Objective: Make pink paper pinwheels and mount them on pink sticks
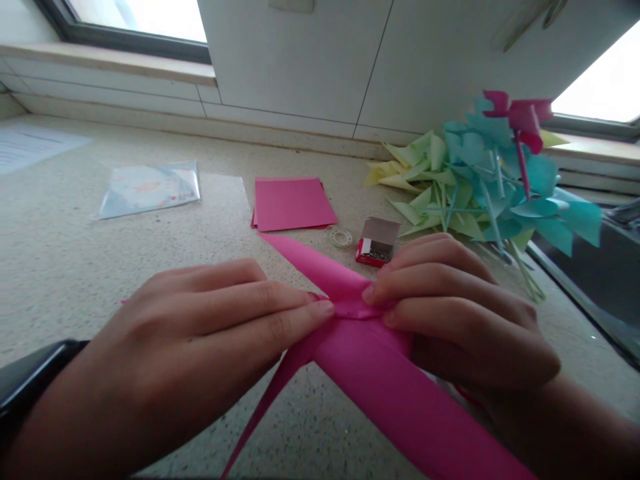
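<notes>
A pink paper pinwheel [370, 373] is held up close between both hands, its blades spreading toward the top left and the bottom of the view. My left hand [210, 333] pinches the folded paper at the left of its centre. On the other side, the fingertips of my right hand [465, 313] grip the gathered paper near the middle. A small red box [377, 250] stands open just beyond, with small metal pieces inside. Beside it lies a roll of clear tape [341, 237].
Pink square sheets [295, 203] lie stacked behind the pinwheel. A clear plastic packet [150, 190] is at the left, with a printed sheet [37, 143] farther left. Green, yellow, blue and pink finished pinwheels [480, 173] are heaped at the right, next to a dark sink [590, 267].
</notes>
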`<control>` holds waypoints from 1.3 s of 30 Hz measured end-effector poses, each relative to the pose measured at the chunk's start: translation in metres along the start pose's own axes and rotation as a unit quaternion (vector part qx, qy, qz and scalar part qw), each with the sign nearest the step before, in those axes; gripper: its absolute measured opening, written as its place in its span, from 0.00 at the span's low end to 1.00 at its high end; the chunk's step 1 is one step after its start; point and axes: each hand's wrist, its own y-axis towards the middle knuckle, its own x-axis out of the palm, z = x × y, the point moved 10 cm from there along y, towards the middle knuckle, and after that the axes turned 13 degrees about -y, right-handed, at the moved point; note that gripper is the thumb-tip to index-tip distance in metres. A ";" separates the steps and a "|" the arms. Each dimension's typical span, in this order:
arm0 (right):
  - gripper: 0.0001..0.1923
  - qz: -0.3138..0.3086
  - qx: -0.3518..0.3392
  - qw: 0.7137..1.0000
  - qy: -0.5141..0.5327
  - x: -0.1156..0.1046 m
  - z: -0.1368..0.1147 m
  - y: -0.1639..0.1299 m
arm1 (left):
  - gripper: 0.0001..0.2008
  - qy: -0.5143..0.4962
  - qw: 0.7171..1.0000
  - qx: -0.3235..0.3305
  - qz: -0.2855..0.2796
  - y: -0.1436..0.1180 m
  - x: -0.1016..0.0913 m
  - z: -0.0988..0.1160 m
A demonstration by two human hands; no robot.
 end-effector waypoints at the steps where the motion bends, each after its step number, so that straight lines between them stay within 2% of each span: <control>1: 0.05 0.000 -0.001 1.000 -0.006 0.001 0.001 0.000 | 0.18 0.021 1.000 0.002 0.000 -0.001 0.001 -0.001; 6: 0.06 0.000 0.003 1.000 0.004 0.007 0.007 -0.004 | 0.16 0.073 0.997 0.030 0.028 -0.007 0.002 -0.003; 9: 0.10 -0.024 0.025 0.999 0.033 0.010 0.015 -0.005 | 0.14 0.089 0.995 0.030 0.031 -0.006 0.002 -0.005; 12: 0.07 -0.047 0.042 0.996 0.061 0.011 0.021 -0.005 | 0.14 0.107 0.993 0.029 0.029 -0.005 0.002 -0.007; 14: 0.09 -0.054 0.059 0.994 0.081 0.013 0.023 -0.005 | 0.13 0.118 0.992 0.035 0.030 -0.005 0.002 -0.007; 17: 0.12 -0.016 0.120 0.989 0.087 0.009 0.035 -0.006 | 0.13 0.137 0.988 0.062 0.044 -0.007 0.001 -0.004; 20: 0.11 0.035 0.179 0.981 0.071 0.004 0.046 -0.009 | 0.14 0.127 0.990 0.043 0.046 -0.009 0.003 -0.008; 22: 0.10 0.039 0.158 0.986 0.031 0.004 0.042 -0.007 | 0.14 0.112 0.993 0.020 0.038 -0.010 0.005 -0.012; 25: 0.08 0.007 0.100 0.994 -0.040 0.011 0.030 -0.003 | 0.14 0.115 0.992 0.022 0.035 -0.013 0.008 -0.011; 32: 0.05 -0.038 0.094 0.992 -0.071 0.018 0.028 -0.005 | 0.14 0.113 0.993 0.029 0.033 -0.014 0.011 -0.012; 39: 0.04 -0.019 0.080 0.993 -0.084 0.015 0.023 -0.002 | 0.15 0.133 0.990 0.045 0.030 -0.015 0.013 -0.009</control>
